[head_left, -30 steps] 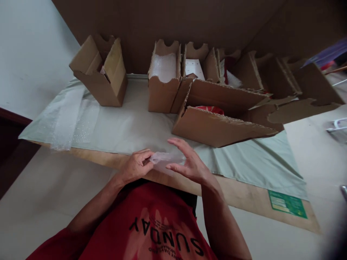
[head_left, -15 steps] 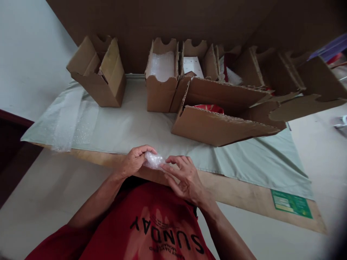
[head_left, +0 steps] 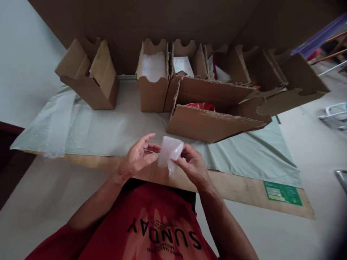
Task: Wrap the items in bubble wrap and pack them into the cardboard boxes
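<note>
A small piece of clear bubble wrap is held upright above the table's near edge. My right hand pinches its right side with fingers closed. My left hand is just left of it, fingers spread and curled, thumb and forefinger close to the wrap's left edge; whether they touch it I cannot tell. Both hands hover over the pale green cloth that covers the wooden table.
Several open cardboard boxes stand at the back: one at the left, one with bubble wrap inside, and a large low box holding something red. A bubble wrap sheet lies at the left. A green label sits at the table's right corner.
The wrap was bunched between both hands; now it is unfolded and raised, held by my right hand. My left hand has opened and let go of it.
</note>
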The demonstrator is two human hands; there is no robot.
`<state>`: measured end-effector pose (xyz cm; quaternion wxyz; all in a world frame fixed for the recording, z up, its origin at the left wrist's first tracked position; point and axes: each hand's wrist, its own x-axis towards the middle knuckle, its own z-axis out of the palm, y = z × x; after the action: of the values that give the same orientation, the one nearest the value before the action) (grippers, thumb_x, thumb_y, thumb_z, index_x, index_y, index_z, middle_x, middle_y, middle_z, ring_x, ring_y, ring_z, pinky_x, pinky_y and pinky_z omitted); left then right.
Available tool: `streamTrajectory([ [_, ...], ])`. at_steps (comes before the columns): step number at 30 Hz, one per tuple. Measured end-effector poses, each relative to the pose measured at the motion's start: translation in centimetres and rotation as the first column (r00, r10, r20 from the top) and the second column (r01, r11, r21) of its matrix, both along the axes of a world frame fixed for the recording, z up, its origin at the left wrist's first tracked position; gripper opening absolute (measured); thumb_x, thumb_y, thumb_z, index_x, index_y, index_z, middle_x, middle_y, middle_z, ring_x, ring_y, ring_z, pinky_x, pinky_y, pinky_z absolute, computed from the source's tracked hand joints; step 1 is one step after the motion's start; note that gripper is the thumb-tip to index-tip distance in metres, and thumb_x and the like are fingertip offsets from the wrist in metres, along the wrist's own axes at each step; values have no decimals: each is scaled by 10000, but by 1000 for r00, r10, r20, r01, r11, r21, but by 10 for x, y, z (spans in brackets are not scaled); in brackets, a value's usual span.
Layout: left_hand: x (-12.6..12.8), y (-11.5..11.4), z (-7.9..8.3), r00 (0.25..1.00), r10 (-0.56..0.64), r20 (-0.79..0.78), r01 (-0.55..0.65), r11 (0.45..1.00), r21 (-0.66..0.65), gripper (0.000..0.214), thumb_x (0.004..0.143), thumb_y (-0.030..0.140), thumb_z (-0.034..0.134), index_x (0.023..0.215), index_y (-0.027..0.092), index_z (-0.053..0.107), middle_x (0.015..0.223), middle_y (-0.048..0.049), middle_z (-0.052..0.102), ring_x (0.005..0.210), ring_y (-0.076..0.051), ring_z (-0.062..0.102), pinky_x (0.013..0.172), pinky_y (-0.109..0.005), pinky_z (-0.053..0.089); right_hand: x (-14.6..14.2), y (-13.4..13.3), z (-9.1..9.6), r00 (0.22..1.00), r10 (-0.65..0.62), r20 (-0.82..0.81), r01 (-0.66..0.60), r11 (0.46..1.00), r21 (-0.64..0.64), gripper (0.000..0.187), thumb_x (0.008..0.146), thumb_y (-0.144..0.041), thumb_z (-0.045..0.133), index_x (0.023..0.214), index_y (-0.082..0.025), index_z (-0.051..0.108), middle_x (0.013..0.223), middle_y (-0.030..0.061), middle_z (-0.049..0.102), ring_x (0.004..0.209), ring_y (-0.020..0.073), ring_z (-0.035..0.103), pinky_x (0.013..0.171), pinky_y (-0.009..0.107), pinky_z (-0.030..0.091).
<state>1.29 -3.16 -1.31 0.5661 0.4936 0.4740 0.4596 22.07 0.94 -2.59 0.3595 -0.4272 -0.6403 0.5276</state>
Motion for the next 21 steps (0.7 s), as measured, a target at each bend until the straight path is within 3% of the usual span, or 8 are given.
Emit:
streamTrajectory([
  [1,5,-1,-3,999,-4,51,6,999,-36,731,792,398,726,1433,157,472,1177,-151,702,1042,-257,688,894,-371,557,-1,0,-3,997,-53,-48,51,998,-27,195,841,-406,693,896,-231,625,812,-2,651,721,162,588,686,288,487],
  [3,18,-3,-8,999,-37,11,38,993,-116,604,774,420,730,1292,144,590,1124,-127,721,994,-250,686,856,-343,548,-3,-2,-6,995,-89,-54,87,995,-45,208,828,-414,695,873,-228,613,812,2,642,727,162,576,694,293,488],
  [6,31,-8,-10,957,-53,-284,1,984,-180,303,827,381,636,1009,144,687,859,-37,704,780,-181,626,704,-270,485,2,-3,0,997,-36,61,34,999,25,199,827,-400,692,833,-217,616,775,-2,622,716,156,546,672,277,463],
  [9,32,-12,-11,872,-89,-481,21,989,-145,221,850,346,568,875,153,673,700,10,617,637,-141,513,598,-251,386,19,-2,18,990,56,131,-68,994,90,275,825,-386,727,1026,-213,658,879,9,657,772,160,557,678,263,456],
  [11,30,-14,-14,852,-185,-490,137,982,-133,187,855,315,540,819,166,646,683,22,593,620,-130,485,583,-249,351,33,-2,31,973,147,176,-167,980,106,355,831,-392,750,1123,-214,656,933,16,673,780,156,560,681,256,450],
  [14,33,-15,-18,822,-288,-491,278,956,-95,149,838,244,519,705,186,554,651,41,541,613,-114,451,578,-244,315,49,-3,45,919,230,320,-274,957,99,205,866,-360,730,973,-197,666,808,-8,645,681,129,524,621,241,393],
  [17,41,-12,-17,806,-306,-506,326,944,-51,131,817,181,500,689,190,527,641,50,529,604,-106,442,578,-242,303,53,-4,51,871,206,446,-286,951,119,104,866,-255,690,839,-188,616,711,-31,583,615,109,475,581,236,340],
  [21,47,-4,-8,828,-285,-483,331,944,9,126,839,199,523,808,191,645,713,28,621,660,-123,538,616,-233,373,61,0,67,864,186,469,-310,929,203,69,824,-149,633,814,-200,588,703,-32,582,598,107,487,561,233,349],
])
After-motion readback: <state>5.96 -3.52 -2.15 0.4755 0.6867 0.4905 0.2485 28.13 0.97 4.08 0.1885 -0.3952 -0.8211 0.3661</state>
